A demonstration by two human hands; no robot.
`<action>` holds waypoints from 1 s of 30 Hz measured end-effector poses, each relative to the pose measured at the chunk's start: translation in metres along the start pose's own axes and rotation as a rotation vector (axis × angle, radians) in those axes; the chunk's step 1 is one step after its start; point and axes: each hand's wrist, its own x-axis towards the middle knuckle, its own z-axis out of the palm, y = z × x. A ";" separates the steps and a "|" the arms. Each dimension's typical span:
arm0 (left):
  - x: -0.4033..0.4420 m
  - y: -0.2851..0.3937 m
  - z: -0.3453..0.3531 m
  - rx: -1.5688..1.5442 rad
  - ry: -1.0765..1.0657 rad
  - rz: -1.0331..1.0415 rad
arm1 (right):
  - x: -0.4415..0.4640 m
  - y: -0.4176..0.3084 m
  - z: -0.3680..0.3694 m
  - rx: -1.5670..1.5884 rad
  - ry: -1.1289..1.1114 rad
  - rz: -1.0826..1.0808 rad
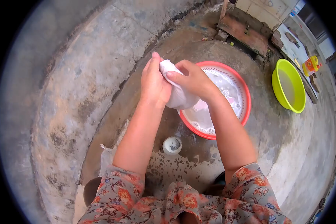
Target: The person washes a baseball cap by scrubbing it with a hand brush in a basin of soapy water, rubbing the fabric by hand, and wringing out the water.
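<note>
A wet white cloth (181, 97) is bunched between my hands above the left rim of a red-rimmed basin (246, 100). My left hand (153, 80) lies against the cloth's left side, palm turned toward it, fingers pointing up and away. Wrapped over the top of the cloth from the right is my right hand (192, 78), its thumb pressing on the fabric. Soapy water (227, 87) with foam fills the basin, and something pale pink lies in it. Part of the basin is hidden behind my right forearm.
A small white bowl (172, 145) sits on the wet concrete floor between my forearms. To the right stands a yellow-green basin (302, 89) holding cloudy liquid. An orange and yellow container (310, 66) is beyond it, near a stone ledge. A rusty step (244, 33) is at the top.
</note>
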 end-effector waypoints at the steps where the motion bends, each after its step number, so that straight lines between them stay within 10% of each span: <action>1: 0.000 0.003 0.000 -0.010 -0.042 0.001 | 0.000 0.001 -0.001 0.161 -0.021 -0.026; 8: 0.003 0.004 -0.001 -0.014 -0.113 0.074 | 0.006 0.007 -0.016 0.119 -0.035 0.017; 20: -0.003 0.025 0.010 0.830 -0.263 0.340 | 0.007 -0.006 -0.022 0.790 0.187 -0.175; 30: 0.002 0.042 -0.003 0.770 -0.277 0.058 | 0.007 -0.003 -0.031 0.849 0.233 -0.143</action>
